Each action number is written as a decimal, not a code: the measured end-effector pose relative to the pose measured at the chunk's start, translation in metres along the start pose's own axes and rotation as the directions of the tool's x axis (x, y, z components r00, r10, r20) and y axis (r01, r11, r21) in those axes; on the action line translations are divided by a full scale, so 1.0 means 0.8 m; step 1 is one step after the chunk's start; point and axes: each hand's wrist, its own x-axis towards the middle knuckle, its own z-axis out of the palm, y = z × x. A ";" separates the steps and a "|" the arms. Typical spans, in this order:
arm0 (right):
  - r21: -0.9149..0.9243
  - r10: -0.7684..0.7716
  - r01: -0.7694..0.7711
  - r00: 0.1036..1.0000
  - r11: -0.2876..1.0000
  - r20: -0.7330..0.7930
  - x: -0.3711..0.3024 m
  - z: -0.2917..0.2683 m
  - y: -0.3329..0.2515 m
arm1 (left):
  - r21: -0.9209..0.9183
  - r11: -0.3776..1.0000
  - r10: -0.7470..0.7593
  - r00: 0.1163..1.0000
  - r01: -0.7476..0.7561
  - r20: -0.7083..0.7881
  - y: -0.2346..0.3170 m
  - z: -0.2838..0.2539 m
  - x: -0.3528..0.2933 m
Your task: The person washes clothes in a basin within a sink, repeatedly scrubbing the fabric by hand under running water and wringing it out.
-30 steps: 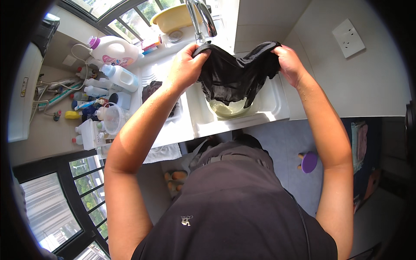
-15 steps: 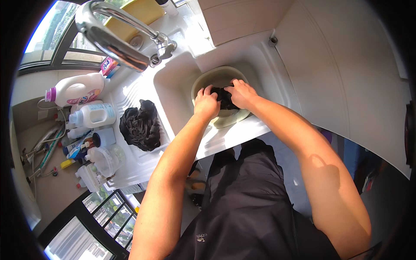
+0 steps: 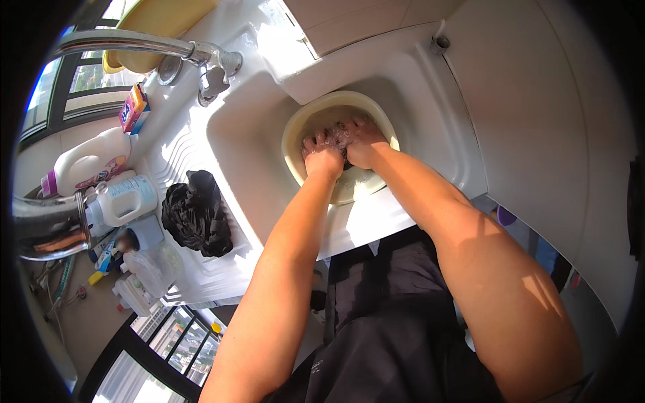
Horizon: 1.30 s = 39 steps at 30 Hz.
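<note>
Two hands in the basin [image 3: 293, 138], partly under churned water [image 3: 334, 121]. Left hand [image 3: 322, 160]: fingers spread and bent; right hand [image 3: 366, 144]: curled, fingertips blurred by splash. Can't tell if either grips. Cloth [image 3: 347, 162] in the basin between them, only a dark patch visible, rest hidden. Right forearm covers part of the rim. Tap [image 3: 134, 44] cut off at left. Bottles [image 3: 127, 200] overlap, hard to separate.

Black clothing [image 3: 403, 336], bare forearms [image 3: 290, 245]
</note>
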 end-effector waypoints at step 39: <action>0.645 -0.036 0.548 0.776 0.532 -0.629 -0.320 -0.540 -0.140 | -0.506 0.509 0.170 0.658 -0.696 -0.733 0.022 -0.497 -0.387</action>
